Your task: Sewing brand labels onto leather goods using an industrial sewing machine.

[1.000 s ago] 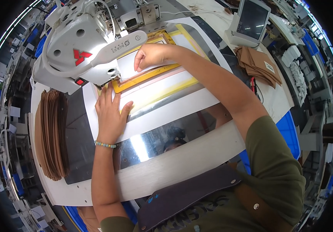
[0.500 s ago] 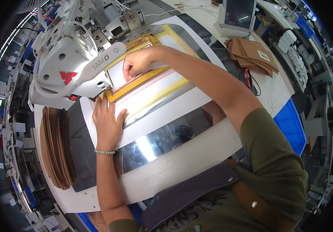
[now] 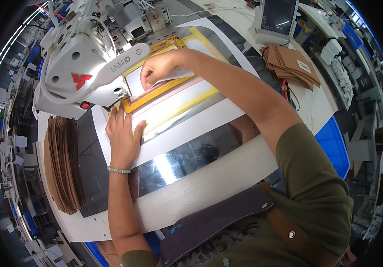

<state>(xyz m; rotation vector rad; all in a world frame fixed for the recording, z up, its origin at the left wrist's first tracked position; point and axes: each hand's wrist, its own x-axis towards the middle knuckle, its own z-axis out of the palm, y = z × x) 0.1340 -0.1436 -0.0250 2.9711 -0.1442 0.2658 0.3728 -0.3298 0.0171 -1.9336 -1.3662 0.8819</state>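
My left hand lies flat with its fingers spread on a white sheet. Its fingertips reach the near left corner of a yellow frame. Inside that frame, my right hand is closed, fingertips pointing down to its inner near edge. What the right fingers pinch, if anything, is hidden. Under the frame is a clear plate edged with yellow strips, on top of the white sheet. The head of a white sewing machine stands at the frame's left end, its lamp arm reaching over it.
A stack of brown pieces stands on the left of the table. More brown pieces lie at the right, near a screen and red-handled snippers. A shiny metal plate spans the front, with a blue bin beyond the right edge.
The whole view has shifted slightly. Both hands keep nearly the same place on the frame and sheet, and nothing is plainly taken up or let go.
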